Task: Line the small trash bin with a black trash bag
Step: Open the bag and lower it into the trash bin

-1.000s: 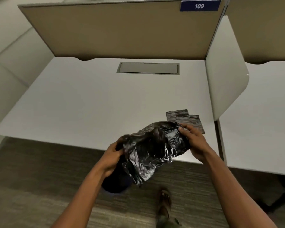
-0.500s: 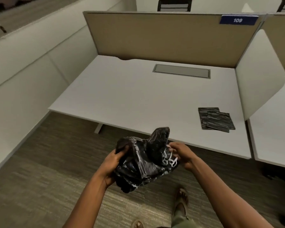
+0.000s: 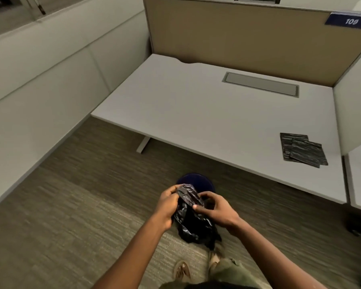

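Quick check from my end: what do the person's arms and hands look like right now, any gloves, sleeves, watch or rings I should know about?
Both forearms are bare up to the bottom edge of the picture; no sleeves show. The left hand and right hand wear no gloves. No watch, bracelet or ring shows on either wrist or on the fingers, though some fingers are hidden from view.

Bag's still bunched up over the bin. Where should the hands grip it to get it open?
Grip the black trash bag at its crumpled top edge, where left hand and right hand already pinch it, from opposite sides. The rest hangs limp over the bin, so pulling apart there likely opens the mouth.
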Action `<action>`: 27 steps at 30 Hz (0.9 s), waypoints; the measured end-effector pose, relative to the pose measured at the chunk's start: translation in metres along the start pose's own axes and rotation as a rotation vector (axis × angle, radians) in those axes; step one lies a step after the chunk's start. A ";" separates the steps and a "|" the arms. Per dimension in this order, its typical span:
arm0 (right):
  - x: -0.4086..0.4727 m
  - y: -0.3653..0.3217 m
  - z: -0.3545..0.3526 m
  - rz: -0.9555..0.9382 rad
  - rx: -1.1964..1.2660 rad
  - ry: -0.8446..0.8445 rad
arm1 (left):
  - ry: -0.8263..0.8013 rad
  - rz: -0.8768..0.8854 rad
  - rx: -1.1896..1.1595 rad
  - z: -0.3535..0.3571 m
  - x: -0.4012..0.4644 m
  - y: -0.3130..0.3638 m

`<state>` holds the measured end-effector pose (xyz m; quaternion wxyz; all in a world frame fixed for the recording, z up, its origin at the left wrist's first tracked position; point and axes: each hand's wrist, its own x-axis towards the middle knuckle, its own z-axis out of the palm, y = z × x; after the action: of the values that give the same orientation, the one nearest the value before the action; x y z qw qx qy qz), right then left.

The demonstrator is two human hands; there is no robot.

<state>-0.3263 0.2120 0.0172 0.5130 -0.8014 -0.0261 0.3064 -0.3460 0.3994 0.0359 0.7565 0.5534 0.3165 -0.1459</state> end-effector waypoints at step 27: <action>0.056 0.030 -0.058 -0.544 -0.132 0.410 | 0.864 0.071 0.876 -0.049 0.092 -0.021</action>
<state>-0.2591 0.1712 -0.0173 0.5177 -0.8413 -0.1552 -0.0113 -0.3038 0.4495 -0.0482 0.2664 0.8321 0.4865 0.0004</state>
